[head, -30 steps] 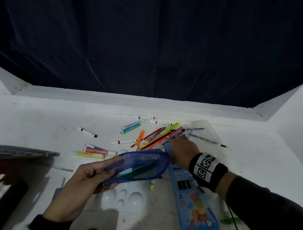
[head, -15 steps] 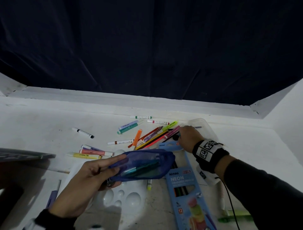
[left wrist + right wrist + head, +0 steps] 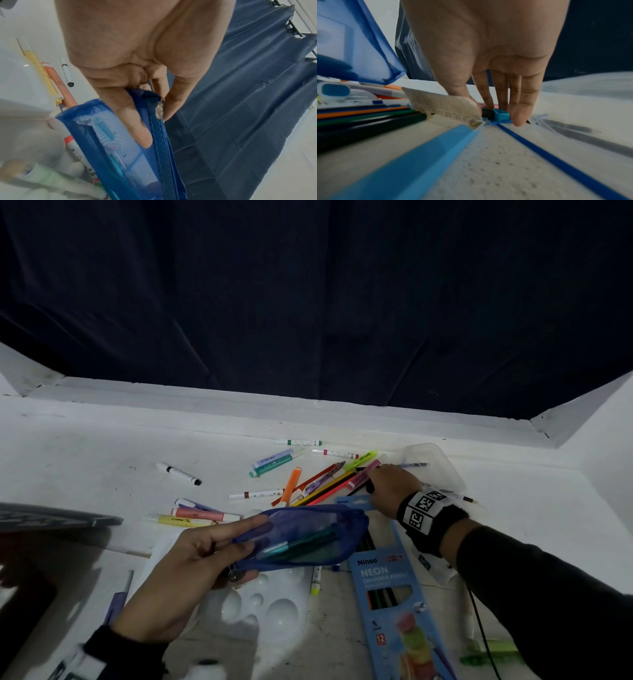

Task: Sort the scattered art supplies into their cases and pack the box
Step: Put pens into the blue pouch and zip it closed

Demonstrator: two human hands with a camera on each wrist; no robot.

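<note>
My left hand (image 3: pixel 219 546) holds a blue mesh pouch (image 3: pixel 308 539) by its zip end, raised above the table; teal pens lie inside it. The left wrist view has the fingers (image 3: pixel 137 128) laid along the pouch (image 3: pixel 120 148) beside the zip pull. My right hand (image 3: pixel 380 484) reaches into the right end of a pile of markers and pencils (image 3: pixel 329 484). In the right wrist view its fingertips (image 3: pixel 517 119) pinch a black marker with a blue end (image 3: pixel 498 114) lying on the table. A blue neon pencil box (image 3: pixel 394 594) lies open under that wrist.
A clear plastic case (image 3: pixel 431 460) sits just beyond the right hand. Below the pouch lies a white paint palette (image 3: pixel 267 607). Pink and yellow highlighters (image 3: pixel 202 513) and a black-capped marker (image 3: pixel 178 473) are scattered to the left. At the far left lies a dark lid (image 3: pixel 51 518).
My right hand has moved from beside the pouch's mouth up and right to the far end of the pile. The left hand has kept the pouch almost still.
</note>
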